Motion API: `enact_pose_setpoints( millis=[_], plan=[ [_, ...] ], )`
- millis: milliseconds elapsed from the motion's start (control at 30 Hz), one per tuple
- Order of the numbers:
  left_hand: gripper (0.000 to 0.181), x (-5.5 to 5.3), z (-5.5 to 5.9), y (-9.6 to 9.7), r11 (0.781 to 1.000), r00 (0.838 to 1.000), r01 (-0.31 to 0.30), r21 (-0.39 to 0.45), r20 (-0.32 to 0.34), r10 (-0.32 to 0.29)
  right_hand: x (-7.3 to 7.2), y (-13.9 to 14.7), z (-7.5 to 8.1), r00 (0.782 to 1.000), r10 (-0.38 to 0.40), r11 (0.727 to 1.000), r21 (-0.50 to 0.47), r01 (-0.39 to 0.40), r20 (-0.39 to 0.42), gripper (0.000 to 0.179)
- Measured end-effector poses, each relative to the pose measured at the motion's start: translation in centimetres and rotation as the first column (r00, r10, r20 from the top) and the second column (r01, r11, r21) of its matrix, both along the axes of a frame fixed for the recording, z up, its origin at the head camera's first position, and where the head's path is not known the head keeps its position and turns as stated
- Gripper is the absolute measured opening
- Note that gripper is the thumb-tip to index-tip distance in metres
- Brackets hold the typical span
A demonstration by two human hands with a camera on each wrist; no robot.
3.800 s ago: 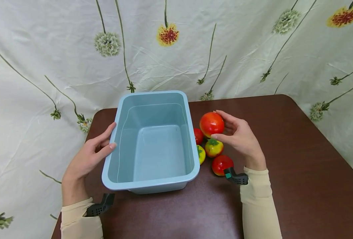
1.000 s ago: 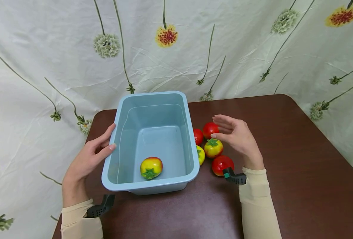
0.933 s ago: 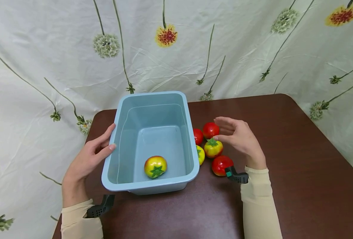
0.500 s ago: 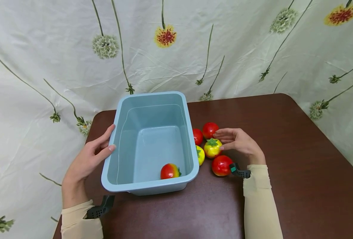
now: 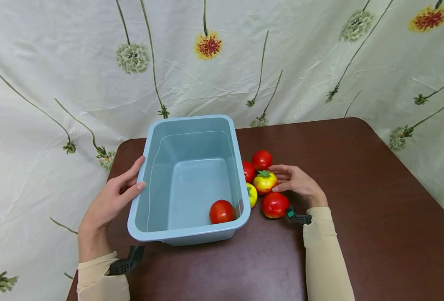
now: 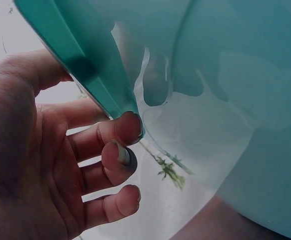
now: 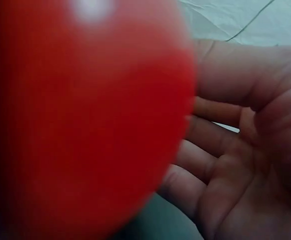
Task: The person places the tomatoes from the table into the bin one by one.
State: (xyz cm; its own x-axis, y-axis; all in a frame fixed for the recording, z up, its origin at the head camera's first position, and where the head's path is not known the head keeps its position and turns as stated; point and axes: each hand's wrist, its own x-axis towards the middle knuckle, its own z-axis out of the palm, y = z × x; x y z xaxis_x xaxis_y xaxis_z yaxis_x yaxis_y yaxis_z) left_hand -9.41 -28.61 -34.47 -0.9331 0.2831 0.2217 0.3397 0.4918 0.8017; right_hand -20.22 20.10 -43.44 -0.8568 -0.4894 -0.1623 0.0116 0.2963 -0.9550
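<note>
Dark-brown smooth table (image 5: 357, 196) held a light-blue rectangular plastic tub (image 5: 191, 233), rim pinched by left hand (image 5: 110, 196). Right hand (image 5: 297, 182) curved beside glossy round yellow-red tomato (image 5: 265, 182); couldn't tell if grasped.

No text, label, brand, number or sign can be read in any of the three views.
</note>
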Motion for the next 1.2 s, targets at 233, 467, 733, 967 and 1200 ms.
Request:
enact_pose_setpoints(
  millis=[233, 467, 733, 967, 1200],
  plan=[
    [0.065, 0.0, -0.1, 0.1, 1.0, 1.0, -0.009, -0.016, -0.004, 0.009, -0.1, -0.8, -0.7, 0.995, -0.075, 0.997, 0.026, 0.073, 0.065, 0.071],
    [0.064, -0.1, 0.0, 0.2, 1.0, 1.0, -0.009, -0.017, -0.014, 0.009, 0.0, -1.4, -0.8, 0.997, -0.058, 0.998, 0.008, 0.057, 0.055, 0.072],
    [0.064, 0.0, -0.1, 0.1, 1.0, 1.0, -0.011, -0.011, -0.008, 0.011, 0.1, -1.3, -0.5, 0.996, -0.086, 0.994, -0.06, 0.087, 0.024, 0.069],
    [0.064, 0.0, 0.0, 0.1, 1.0, 1.0, -0.008, -0.005, -0.012, 0.008, 0.3, -1.2, 1.5, 0.996, -0.08, 0.994, -0.084, 0.075, -0.05, 0.068],
    [0.064, 0.0, 0.0, 0.1, 1.0, 1.0, -0.007, -0.005, -0.007, 0.007, 1.0, -1.7, 3.8, 0.99, -0.064, 0.994, -0.092, 0.053, -0.128, 0.069]
  ],
)
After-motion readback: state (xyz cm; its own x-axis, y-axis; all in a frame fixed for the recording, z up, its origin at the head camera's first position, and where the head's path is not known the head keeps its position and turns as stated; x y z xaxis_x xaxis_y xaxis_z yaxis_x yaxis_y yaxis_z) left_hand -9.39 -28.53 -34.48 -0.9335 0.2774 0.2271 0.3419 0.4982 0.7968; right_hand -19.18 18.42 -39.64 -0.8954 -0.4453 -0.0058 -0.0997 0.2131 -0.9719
